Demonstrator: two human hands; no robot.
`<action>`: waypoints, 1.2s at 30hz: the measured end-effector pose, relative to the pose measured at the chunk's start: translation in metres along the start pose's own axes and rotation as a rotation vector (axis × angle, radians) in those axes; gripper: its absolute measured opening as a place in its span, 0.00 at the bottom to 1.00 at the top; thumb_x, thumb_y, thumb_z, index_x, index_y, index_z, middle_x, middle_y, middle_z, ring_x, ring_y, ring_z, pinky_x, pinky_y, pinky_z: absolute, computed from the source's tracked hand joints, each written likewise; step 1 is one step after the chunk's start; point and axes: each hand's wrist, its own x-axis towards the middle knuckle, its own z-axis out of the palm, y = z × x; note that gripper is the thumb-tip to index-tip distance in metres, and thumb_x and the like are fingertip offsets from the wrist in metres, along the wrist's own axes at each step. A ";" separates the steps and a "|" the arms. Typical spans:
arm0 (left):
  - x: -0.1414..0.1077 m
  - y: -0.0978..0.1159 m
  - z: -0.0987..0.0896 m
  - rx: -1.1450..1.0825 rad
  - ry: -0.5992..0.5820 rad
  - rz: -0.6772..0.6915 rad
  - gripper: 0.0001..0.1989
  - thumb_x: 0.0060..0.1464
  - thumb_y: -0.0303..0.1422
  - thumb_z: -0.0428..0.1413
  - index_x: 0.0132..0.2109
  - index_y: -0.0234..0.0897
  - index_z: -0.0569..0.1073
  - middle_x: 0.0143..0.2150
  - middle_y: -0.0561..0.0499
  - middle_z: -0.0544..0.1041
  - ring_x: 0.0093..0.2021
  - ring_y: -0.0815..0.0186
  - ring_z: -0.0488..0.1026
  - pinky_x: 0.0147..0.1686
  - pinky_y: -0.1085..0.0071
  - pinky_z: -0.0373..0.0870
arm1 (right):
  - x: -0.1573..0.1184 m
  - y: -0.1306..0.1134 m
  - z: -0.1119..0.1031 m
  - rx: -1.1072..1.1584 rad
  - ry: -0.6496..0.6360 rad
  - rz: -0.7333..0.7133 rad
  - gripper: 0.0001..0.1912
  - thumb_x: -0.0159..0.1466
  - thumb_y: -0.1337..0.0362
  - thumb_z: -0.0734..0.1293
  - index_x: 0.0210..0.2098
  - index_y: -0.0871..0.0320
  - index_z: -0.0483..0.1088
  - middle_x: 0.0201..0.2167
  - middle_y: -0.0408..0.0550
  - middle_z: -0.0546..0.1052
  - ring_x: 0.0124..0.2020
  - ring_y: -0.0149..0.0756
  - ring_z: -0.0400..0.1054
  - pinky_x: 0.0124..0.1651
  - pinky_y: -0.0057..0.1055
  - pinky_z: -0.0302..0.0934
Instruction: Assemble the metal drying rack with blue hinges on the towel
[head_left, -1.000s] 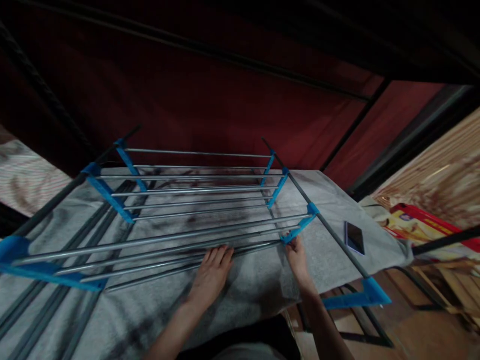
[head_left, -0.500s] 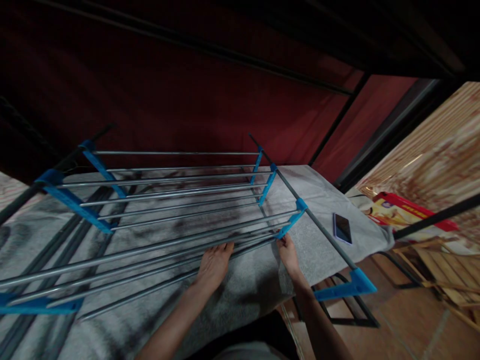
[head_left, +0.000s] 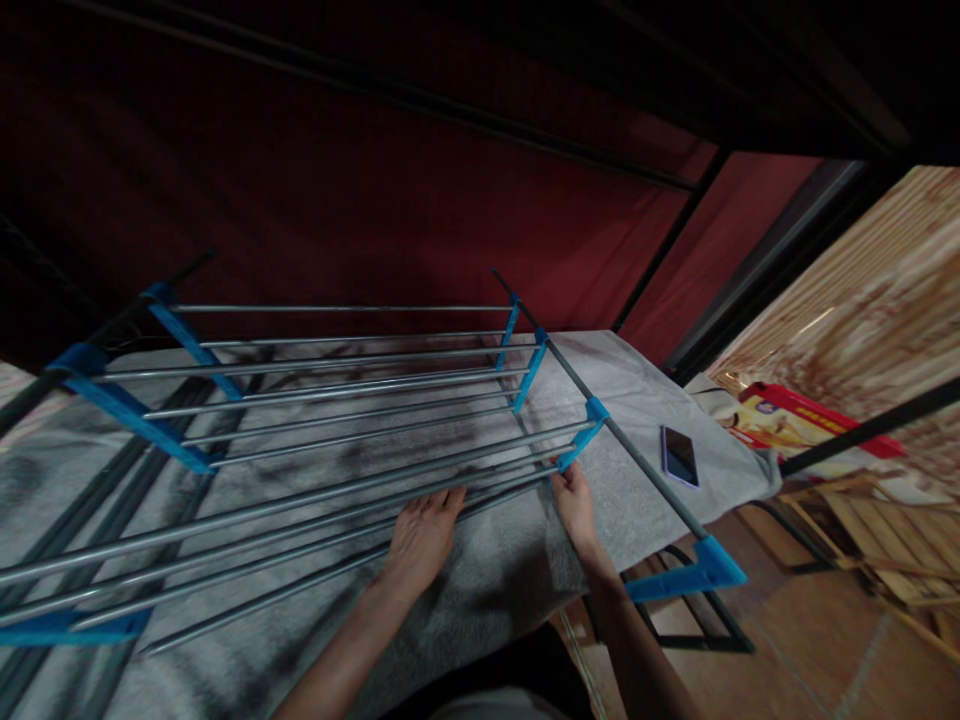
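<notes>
A rack of grey metal tubes (head_left: 330, 400) joined by blue plastic brackets stands over the cloth-covered table. My left hand (head_left: 424, 535) is closed round a grey metal tube (head_left: 262, 595) low at the rack's front, its fingertips hidden beneath the tubes. At the tube's right end, my right hand (head_left: 574, 505) has its fingers closed at the lower tip of a blue bracket (head_left: 581, 440). Its fingertips are partly hidden there. The front tube slants down to the left, its left end lying apart from the left blue bracket (head_left: 97, 627).
Right of the rack, a phone (head_left: 679, 456) lies on the grey cloth (head_left: 637, 530). A blue corner piece (head_left: 712, 568) juts past the table's front edge. Loose dark tubes (head_left: 112, 500) lie at left. Beyond are a red and yellow box (head_left: 817, 420) and a wooden folding chair (head_left: 885, 540).
The view has shifted slightly, so the rack sits a little farther left. Both hands keep their holds, with the right fingers slightly lower against the bracket's tip.
</notes>
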 end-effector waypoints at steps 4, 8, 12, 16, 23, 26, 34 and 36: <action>0.001 0.000 0.000 -0.001 -0.016 -0.011 0.22 0.68 0.27 0.42 0.63 0.40 0.71 0.53 0.42 0.80 0.50 0.56 0.78 0.52 0.58 0.72 | 0.001 -0.002 -0.004 -0.037 0.019 0.045 0.20 0.61 0.48 0.68 0.46 0.55 0.74 0.42 0.52 0.81 0.44 0.45 0.74 0.51 0.40 0.66; 0.002 0.000 -0.003 -0.021 -0.033 -0.027 0.22 0.69 0.29 0.41 0.64 0.40 0.71 0.55 0.41 0.80 0.51 0.56 0.79 0.53 0.58 0.71 | 0.001 -0.002 -0.005 -0.050 0.012 0.044 0.22 0.61 0.47 0.67 0.46 0.56 0.74 0.41 0.52 0.81 0.44 0.46 0.74 0.51 0.41 0.66; 0.002 -0.001 -0.010 -0.054 -0.059 -0.020 0.22 0.69 0.29 0.42 0.64 0.41 0.71 0.54 0.42 0.81 0.50 0.56 0.79 0.51 0.59 0.72 | 0.002 -0.001 -0.006 -0.073 -0.001 0.048 0.22 0.62 0.47 0.66 0.46 0.57 0.75 0.36 0.50 0.81 0.43 0.46 0.74 0.50 0.41 0.66; 0.003 -0.001 -0.017 -0.090 -0.082 -0.024 0.22 0.69 0.30 0.42 0.63 0.40 0.71 0.54 0.41 0.81 0.50 0.56 0.80 0.51 0.59 0.72 | 0.003 -0.003 -0.007 -0.111 -0.005 0.041 0.22 0.63 0.47 0.66 0.46 0.57 0.75 0.33 0.49 0.80 0.41 0.46 0.73 0.49 0.41 0.66; 0.003 0.000 -0.021 -0.085 -0.116 -0.027 0.22 0.69 0.30 0.41 0.64 0.40 0.70 0.55 0.42 0.81 0.52 0.56 0.79 0.52 0.59 0.72 | 0.003 -0.009 -0.007 -0.154 -0.001 0.026 0.22 0.63 0.47 0.65 0.44 0.58 0.75 0.34 0.50 0.81 0.41 0.46 0.73 0.49 0.40 0.65; 0.003 -0.001 -0.020 -0.082 -0.107 -0.025 0.22 0.70 0.31 0.41 0.64 0.40 0.70 0.55 0.43 0.81 0.52 0.55 0.80 0.52 0.59 0.73 | 0.003 -0.011 -0.007 -0.158 0.009 0.023 0.23 0.63 0.46 0.65 0.45 0.58 0.75 0.33 0.50 0.80 0.41 0.46 0.73 0.49 0.40 0.65; 0.005 0.003 -0.023 -0.097 -0.135 -0.022 0.21 0.70 0.31 0.40 0.60 0.40 0.72 0.52 0.42 0.82 0.50 0.56 0.81 0.49 0.60 0.73 | -0.001 -0.014 -0.005 -0.159 0.020 0.048 0.19 0.64 0.48 0.64 0.44 0.56 0.75 0.33 0.46 0.80 0.37 0.42 0.70 0.45 0.37 0.65; 0.005 0.004 -0.022 -0.100 -0.119 -0.004 0.21 0.70 0.32 0.40 0.60 0.40 0.72 0.52 0.42 0.82 0.50 0.55 0.80 0.49 0.59 0.73 | -0.002 -0.015 -0.005 -0.180 0.028 0.056 0.19 0.64 0.48 0.63 0.42 0.56 0.75 0.33 0.48 0.80 0.36 0.42 0.70 0.44 0.38 0.65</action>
